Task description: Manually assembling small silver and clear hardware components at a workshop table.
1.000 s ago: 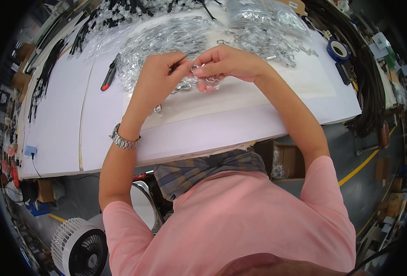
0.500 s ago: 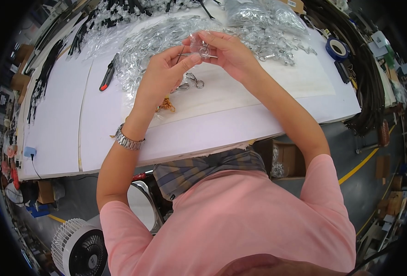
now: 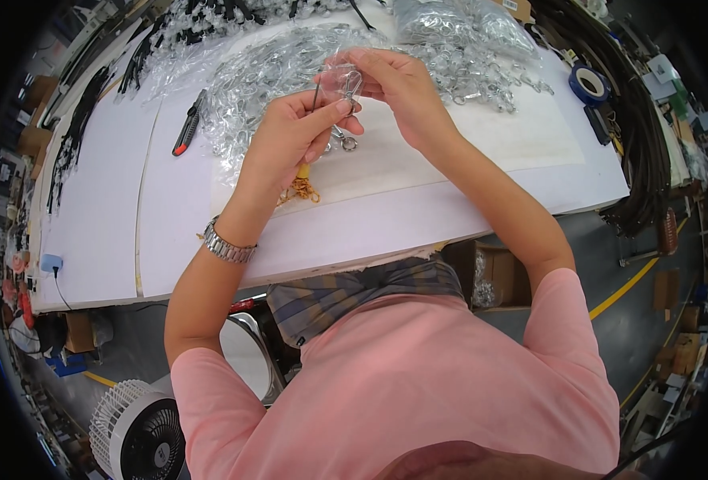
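Above the table my left hand pinches a silver snap hook between thumb and fingers, with a small clear plastic bag around or against it. A thin dark rod sticks up from the same hand. Below its palm a yellow piece shows beside a tangle of orange cord or chain; whether they join the rod is hidden. My right hand has its fingers closed on the bag's upper part. Just under the hands lies another metal clasp with a ring, partly covered.
Beyond my hands spreads a heap of clear-bagged metal hooks. Bulging plastic bags stand behind it. A red-and-black utility knife lies left; blue tape sits right. Black straps hang over the table's right edge.
My left hand has shifted slightly right and the hook now stands upright in the bag. My right hand's fingers have moved up a little, and the yellow piece has come into sight.
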